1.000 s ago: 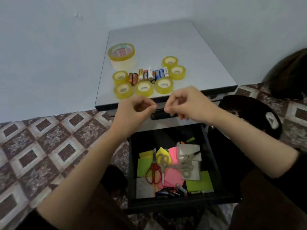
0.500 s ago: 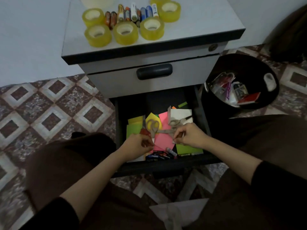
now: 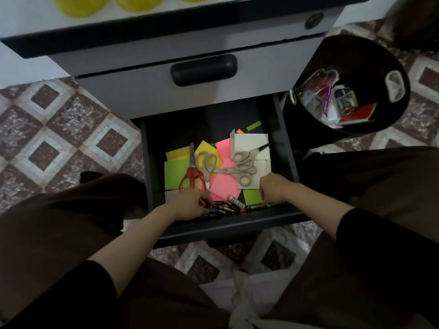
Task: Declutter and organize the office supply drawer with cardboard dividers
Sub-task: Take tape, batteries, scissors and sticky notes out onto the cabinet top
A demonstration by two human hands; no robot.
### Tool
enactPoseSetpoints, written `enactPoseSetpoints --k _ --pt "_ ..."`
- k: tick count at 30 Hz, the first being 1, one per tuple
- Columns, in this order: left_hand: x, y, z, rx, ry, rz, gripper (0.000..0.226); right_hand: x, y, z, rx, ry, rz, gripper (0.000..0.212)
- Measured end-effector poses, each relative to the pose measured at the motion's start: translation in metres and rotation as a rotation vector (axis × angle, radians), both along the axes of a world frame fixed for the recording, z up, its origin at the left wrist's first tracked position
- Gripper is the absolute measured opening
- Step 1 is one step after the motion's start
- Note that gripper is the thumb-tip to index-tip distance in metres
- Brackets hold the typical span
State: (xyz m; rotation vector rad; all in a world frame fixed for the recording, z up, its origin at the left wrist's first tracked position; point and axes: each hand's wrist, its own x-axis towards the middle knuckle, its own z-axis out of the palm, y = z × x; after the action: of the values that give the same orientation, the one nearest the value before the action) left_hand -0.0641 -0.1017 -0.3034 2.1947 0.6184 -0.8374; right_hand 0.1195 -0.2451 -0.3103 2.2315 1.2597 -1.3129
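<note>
The open black drawer [image 3: 152, 162] holds coloured sticky notes [image 3: 224, 184], red-handled scissors [image 3: 192, 178], two grey scissors [image 3: 242, 168], a pale cardboard piece [image 3: 251, 143] and several batteries [image 3: 228, 206] along its front edge. My left hand [image 3: 188, 205] reaches into the battery pile at the front left, fingers curled down among them. My right hand [image 3: 273, 187] is at the front right, fingers curled down onto the batteries beside a green note. What each hand holds is hidden under the fingers.
The closed upper drawer with its black handle [image 3: 203, 69] overhangs the back of the open one. Yellow tape rolls [image 3: 80, 4] sit on the cabinet top. A black bin [image 3: 370, 67] with discarded packaging stands to the right. My knees flank the drawer.
Both hands came down from in front of the cabinet top into the drawer and moved to its front edge among the batteries. The view tilted downward and closer.
</note>
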Motion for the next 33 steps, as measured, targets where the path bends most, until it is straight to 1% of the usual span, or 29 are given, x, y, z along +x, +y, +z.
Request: enactPoseSetpoints --k 3,6,9,10,13,14,16,19,22,27,30,33 --pt "-0.005 0.001 -0.007 0.025 0.051 -0.026 0.035 0.001 0.001 0.000 -0.048 -0.035 0.067 0.017" --pt "-0.008 0.001 -0.011 0.006 0.048 0.002 0.037 0.000 0.002 -0.001 -0.081 -0.027 0.087 0.008" --pt "-0.008 -0.002 -0.014 0.001 0.055 -0.003 0.036 0.000 0.002 -0.002 -0.111 -0.011 0.080 0.025" --pt "-0.009 -0.003 -0.015 0.004 0.064 -0.015 0.034 0.000 0.002 -0.002 -0.122 -0.006 0.084 0.024" --pt "-0.011 -0.007 -0.018 0.013 0.073 -0.013 0.030 -0.001 0.002 -0.001 -0.135 0.009 0.092 0.013" --pt "-0.011 -0.007 -0.019 0.013 0.066 -0.001 0.030 -0.002 0.002 0.001 -0.134 0.023 0.084 0.014" --pt "-0.011 -0.006 -0.018 0.009 0.041 0.017 0.028 -0.002 0.003 0.004 -0.119 0.063 0.067 0.009" --pt "-0.011 -0.005 -0.019 0.003 0.024 0.022 0.022 -0.004 0.006 0.007 -0.106 0.138 0.025 0.015" --pt "-0.011 -0.005 -0.019 -0.008 0.040 0.007 0.019 -0.005 0.010 0.009 -0.152 0.192 -0.035 0.019" --pt "-0.010 -0.006 -0.021 -0.027 0.073 -0.021 0.025 -0.003 0.012 0.015 -0.185 0.183 -0.050 0.025" --pt "-0.010 -0.008 -0.022 -0.031 0.025 0.030 0.025 -0.007 0.012 0.018 -0.154 0.149 -0.005 0.025" --pt "-0.006 -0.008 -0.023 0.020 -0.067 0.073 0.024 -0.013 0.016 0.018 -0.079 0.142 0.004 0.026"
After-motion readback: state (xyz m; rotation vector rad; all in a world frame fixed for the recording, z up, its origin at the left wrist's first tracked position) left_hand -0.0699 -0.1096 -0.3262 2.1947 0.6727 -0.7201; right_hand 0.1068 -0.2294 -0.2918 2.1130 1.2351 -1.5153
